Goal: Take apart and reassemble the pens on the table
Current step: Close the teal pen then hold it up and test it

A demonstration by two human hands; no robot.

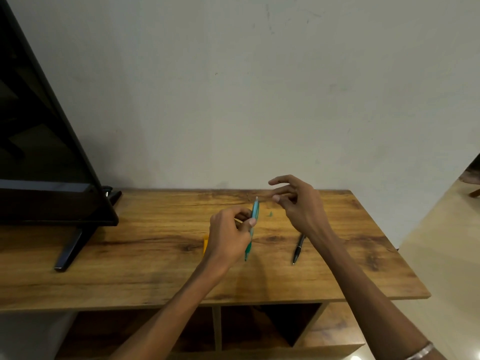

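Note:
My left hand (228,235) grips a teal pen (253,224) near its middle and holds it upright above the wooden table (155,255), with its tip pointing down toward me. To the right of the pen's top end hovers my right hand (298,203), its fingers loosely spread and holding nothing. A small green piece (270,214) lies on the table between the two hands. Under my right wrist, a black pen (298,249) lies on the table. An orange pen (205,245) shows partly from behind my left hand.
A black flat screen (44,152) on a stand (72,248) takes up the table's left end. The wall rises right behind the table. Open shelf compartments (270,326) sit below the table top. The table's right edge drops to a tiled floor (446,255).

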